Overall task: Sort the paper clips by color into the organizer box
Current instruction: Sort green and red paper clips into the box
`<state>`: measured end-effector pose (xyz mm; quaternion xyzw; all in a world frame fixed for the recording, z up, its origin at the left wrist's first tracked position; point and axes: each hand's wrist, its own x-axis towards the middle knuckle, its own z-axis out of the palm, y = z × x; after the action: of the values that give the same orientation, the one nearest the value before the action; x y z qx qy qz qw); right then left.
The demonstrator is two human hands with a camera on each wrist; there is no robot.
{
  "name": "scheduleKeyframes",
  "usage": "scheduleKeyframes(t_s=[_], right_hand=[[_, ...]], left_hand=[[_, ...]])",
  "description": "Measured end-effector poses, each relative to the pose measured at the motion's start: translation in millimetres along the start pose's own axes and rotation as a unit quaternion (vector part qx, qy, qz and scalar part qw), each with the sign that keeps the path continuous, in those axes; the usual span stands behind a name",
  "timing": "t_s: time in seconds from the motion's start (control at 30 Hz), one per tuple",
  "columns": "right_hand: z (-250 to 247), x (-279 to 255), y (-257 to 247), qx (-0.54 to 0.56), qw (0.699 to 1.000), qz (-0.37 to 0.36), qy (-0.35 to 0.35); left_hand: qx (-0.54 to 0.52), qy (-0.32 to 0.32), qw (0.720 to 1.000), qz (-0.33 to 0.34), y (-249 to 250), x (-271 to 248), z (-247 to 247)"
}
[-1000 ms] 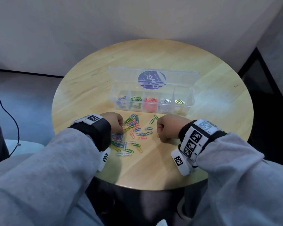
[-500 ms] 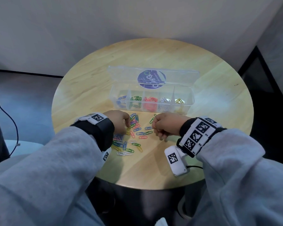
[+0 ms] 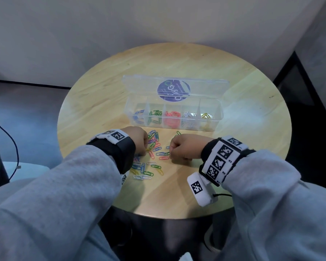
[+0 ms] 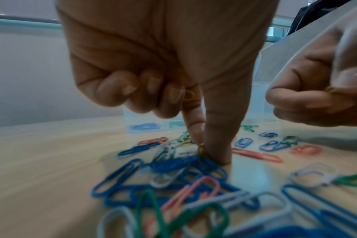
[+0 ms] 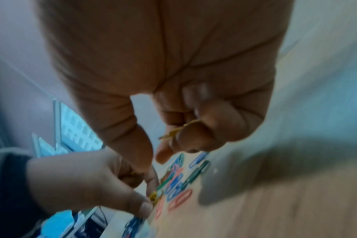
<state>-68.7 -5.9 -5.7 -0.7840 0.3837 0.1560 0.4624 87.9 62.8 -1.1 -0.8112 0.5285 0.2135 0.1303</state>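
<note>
Clear plastic five-compartment organizer box (image 3: pixel 217 117), lid open, on round wooden counter (image 3: pixel 243 147): blue, green, red, white, yellow clips, left to right. Left hand (image 4: pixel 163 64) fingers pinching yellow paper clip (image 4: pixel 201 150); right hand (image 5: pixel 173 80) fingers pinching another yellow clip (image 5: pixel 171 132).

"R1", "R2", "R3" on right wristband (image 3: pixel 220 162)

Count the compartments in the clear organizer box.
5, side by side in the organizer box: from the left, holding blue clips, green clips, red clips, white clips, yellow clips. None seems hidden.

Grey sleeves (image 3: pixel 68 185), black wristbands (image 3: pixel 120 151), checkered white tags (image 3: pixel 222 159)
</note>
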Motion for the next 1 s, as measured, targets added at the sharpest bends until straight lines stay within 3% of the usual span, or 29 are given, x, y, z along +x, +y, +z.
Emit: scheduleKeyframes(t_s=[0.23,0.4,0.47,0.57,0.67,0.73,0.9,1.0], right_hand=[[21.1,-5.7,-13.9,-0.190,0.981,-0.042,0.010],[28.2,0.5,-18.1,-0.229,0.972,-0.034,0.025],[33.2,3.4,-20.0,-0.244,0.969,-0.030,0.029],[39.9,7.1,-22.9,-0.270,0.961,-0.033,0.047],[44.8,8.6,-25.9,-0.297,0.952,-0.027,0.064],[47.0,10.0,-25.8,-0.306,0.950,-0.021,0.064],[43.6,8.7,-21.0,-0.298,0.954,0.000,0.043],[35.4,3.1,-15.7,-0.233,0.972,0.010,0.035]], left_hand=[[-0.040,-0.001,0.999,0.018,-5.3,0.2,0.8],[-0.227,-0.016,0.974,0.020,-23.5,-6.3,-6.2],[-0.342,-0.053,0.938,0.010,-25.2,-10.3,-8.3],[-0.526,-0.077,0.846,-0.039,-26.4,-14.3,-5.4],[-0.642,-0.111,0.756,-0.054,-34.6,-18.7,-3.1],[-0.687,-0.128,0.714,-0.038,-42.2,-20.6,-2.2],[-0.730,-0.130,0.671,-0.008,-52.5,-26.4,-1.3],[-0.741,-0.125,0.659,0.011,-56.0,-28.9,-4.1]])
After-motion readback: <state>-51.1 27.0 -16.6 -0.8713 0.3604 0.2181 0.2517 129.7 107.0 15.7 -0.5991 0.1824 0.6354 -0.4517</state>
